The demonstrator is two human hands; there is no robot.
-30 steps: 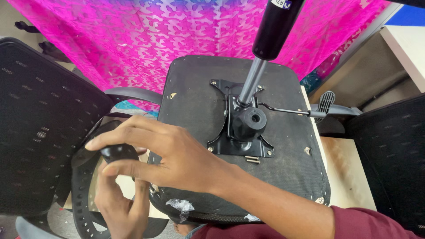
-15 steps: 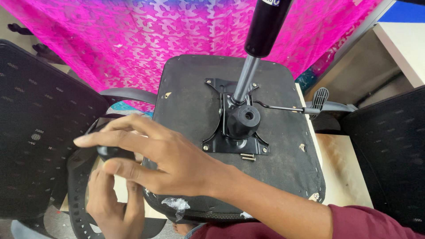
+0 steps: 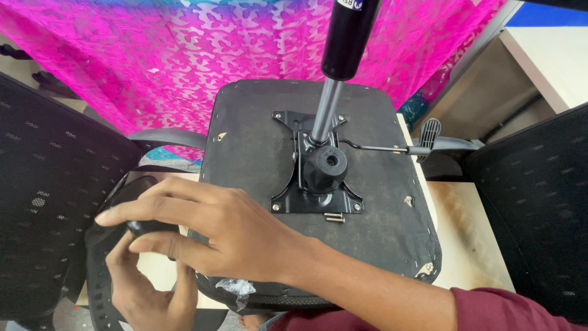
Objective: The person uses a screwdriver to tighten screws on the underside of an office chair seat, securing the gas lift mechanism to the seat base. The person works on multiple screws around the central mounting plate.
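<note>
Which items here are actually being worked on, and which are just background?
In use: right hand and left hand on the black armrest; upturned chair seat.
Background: pink cloth; mesh chair back; wooden table.

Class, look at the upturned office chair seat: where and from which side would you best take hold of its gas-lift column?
Probably the thick black upper cylinder of the gas-lift column, approached from the right. It stands nearly upright and clear above the seat underside, while the right hand and left hand occupy the left edge by the armrest.
</note>
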